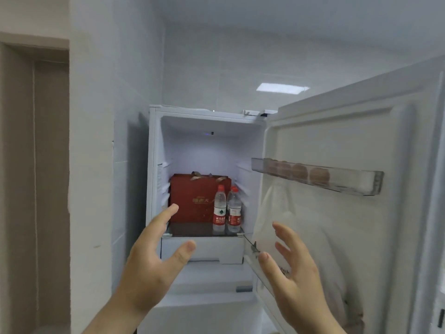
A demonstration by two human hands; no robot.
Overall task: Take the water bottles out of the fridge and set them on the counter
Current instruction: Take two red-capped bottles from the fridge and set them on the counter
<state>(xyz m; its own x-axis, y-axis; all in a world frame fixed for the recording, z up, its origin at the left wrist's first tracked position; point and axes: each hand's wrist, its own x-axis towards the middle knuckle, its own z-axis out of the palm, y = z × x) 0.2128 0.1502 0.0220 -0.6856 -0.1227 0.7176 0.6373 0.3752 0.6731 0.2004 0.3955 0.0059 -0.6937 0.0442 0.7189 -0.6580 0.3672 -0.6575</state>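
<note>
Our left hand (154,259) and right hand (292,266) hang released, empty, near two water bottles (227,209) standing in the fridge (154,165).

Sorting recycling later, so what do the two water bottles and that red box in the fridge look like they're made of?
Water bottles: clear, glossy plastic, apparently, with red caps and printed film labels. Red box: seemingly matte printed cardboard, given its flat faces and ribbon handles.

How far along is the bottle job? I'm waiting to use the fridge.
Done: the fridge door is open. In hand: nothing yet; the left hand and right hand are open and empty, raised toward the shelf. Left: both water bottles stand beside the red box, so each must be lifted out to a counter not in view.
</note>
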